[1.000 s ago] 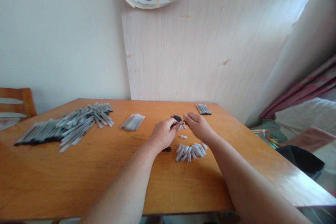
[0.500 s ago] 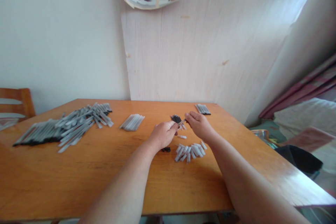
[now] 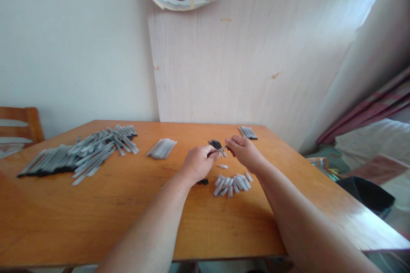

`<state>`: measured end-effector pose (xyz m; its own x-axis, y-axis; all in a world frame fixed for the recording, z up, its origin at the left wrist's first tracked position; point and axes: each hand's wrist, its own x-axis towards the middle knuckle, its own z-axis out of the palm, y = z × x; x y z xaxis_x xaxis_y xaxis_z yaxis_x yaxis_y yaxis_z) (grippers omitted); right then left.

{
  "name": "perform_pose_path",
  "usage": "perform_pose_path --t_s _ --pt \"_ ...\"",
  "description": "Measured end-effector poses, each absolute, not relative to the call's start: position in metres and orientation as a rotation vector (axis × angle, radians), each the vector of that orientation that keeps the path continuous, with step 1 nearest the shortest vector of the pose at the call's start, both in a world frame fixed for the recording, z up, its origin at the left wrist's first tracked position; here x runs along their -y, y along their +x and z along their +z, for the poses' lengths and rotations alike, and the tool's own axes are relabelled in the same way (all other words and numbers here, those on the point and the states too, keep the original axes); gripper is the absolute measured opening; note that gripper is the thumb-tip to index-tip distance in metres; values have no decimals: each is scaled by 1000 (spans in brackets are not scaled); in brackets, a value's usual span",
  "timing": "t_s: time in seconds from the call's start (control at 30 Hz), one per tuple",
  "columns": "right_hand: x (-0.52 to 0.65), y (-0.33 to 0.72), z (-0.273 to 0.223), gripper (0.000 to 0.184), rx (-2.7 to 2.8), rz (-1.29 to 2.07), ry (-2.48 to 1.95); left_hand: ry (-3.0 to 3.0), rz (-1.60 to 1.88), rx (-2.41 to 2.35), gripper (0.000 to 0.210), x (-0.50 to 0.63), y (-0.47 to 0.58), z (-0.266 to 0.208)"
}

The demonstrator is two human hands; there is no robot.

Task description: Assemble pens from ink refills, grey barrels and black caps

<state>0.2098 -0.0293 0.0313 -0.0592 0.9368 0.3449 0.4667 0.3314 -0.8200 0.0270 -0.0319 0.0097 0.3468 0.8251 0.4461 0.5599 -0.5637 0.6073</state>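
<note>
Over the middle of the table, my left hand (image 3: 201, 160) and my right hand (image 3: 241, 150) are closed on opposite ends of a slim pale pen-like tube (image 3: 222, 149). Fingers cover both of its ends. Just behind it lies a small bundle of black sticks with pale tips (image 3: 215, 143). One short white tube (image 3: 223, 166) rests alone below the hands. Closer to me is a heap of short white tubes (image 3: 233, 184). A few small black pieces (image 3: 203, 182) lie beside my left wrist, partly hidden by it.
On the wooden table (image 3: 128, 217), a large pile of grey pen-like tubes with black ends (image 3: 92, 149) spreads at left. A row of whitish tubes (image 3: 162, 149) lies left of my hands, and another black-ended row (image 3: 247, 132) sits far right. A black bin (image 3: 365, 194) stands beyond the right edge.
Both hands stay in nearly the same place, still gripping the tube. My left fingers have shifted slightly around it; the things on the table have not moved.
</note>
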Motion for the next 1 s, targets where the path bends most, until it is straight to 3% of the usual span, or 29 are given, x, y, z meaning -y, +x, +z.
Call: perform_pose_path --t_s 0.37,0.67,1.0 --pt "27 209 27 43 1649 696 -1300 2111 1137 -1202 23 24 24 8" --pt "21 219 13 6 2142 488 -1552 1579 1457 -1212 25 12 15 10" --pt "17 221 2 6 2283 455 -1636 1167 1542 -1155 25 17 12 23"
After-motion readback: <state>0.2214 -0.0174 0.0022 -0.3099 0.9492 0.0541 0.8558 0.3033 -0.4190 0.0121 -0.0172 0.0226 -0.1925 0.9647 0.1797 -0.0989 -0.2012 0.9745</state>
